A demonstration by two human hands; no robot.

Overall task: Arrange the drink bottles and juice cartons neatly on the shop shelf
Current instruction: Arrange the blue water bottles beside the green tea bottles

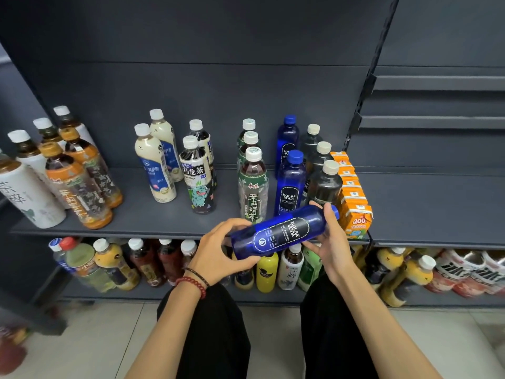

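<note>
Gripping a blue soda bottle (pixel 281 232), left hand (pixel 218 253) and right hand (pixel 332 242) meet before the grey shelf (pixel 153 214) (tiled floor (pixel 82 337) below)

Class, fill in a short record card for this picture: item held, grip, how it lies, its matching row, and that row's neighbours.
Item held: blue soda bottle
Grip: left hand grips the base end; right hand holds the cap end
Attitude: lying nearly sideways, cap end higher, at the front edge of the shelf
Matching row: two upright blue bottles, one behind the other
Neighbours: green-label tea bottles to the left; dark grey bottles, then orange juice cartons, to the right
</note>
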